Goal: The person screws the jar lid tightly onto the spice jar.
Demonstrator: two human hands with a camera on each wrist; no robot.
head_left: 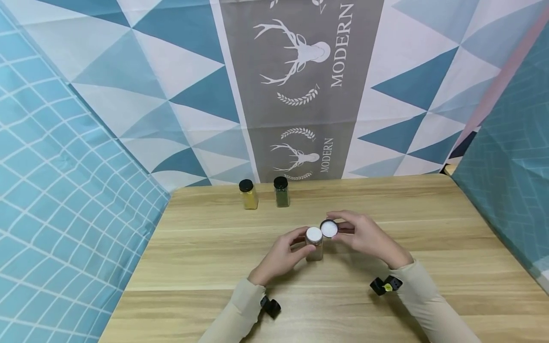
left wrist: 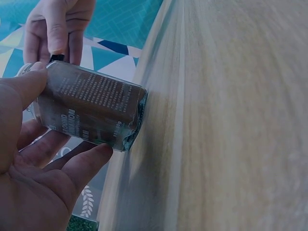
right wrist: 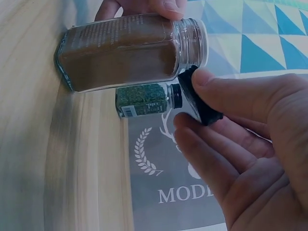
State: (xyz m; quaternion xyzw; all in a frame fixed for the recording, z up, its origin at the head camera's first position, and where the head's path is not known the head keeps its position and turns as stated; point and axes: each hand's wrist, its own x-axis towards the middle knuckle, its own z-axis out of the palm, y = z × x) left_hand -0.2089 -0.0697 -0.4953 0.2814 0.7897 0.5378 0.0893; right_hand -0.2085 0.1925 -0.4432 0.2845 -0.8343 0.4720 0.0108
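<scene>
My left hand (head_left: 280, 253) grips a square glass spice jar (left wrist: 91, 98) by its sides, thumb and fingertips on the glass. Brown powder fills most of the jar, whose label reads in part "ground cinnamon". It stands upright on the table, its top white and without the cap. Just to the right of the jar's mouth, my right hand (head_left: 364, 236) pinches the black cap (right wrist: 204, 98) between thumb and fingers. The cap is tipped so its white inside (head_left: 329, 229) faces the head camera. In the right wrist view, its edge is right at the jar's threaded neck.
Two capped spice jars stand near the back edge of the wooden table (head_left: 193, 267): one with yellow contents (head_left: 249, 197), one with green flakes (head_left: 282, 196). A patterned cloth (head_left: 300, 109) hangs behind the table, with blue cloths on both sides.
</scene>
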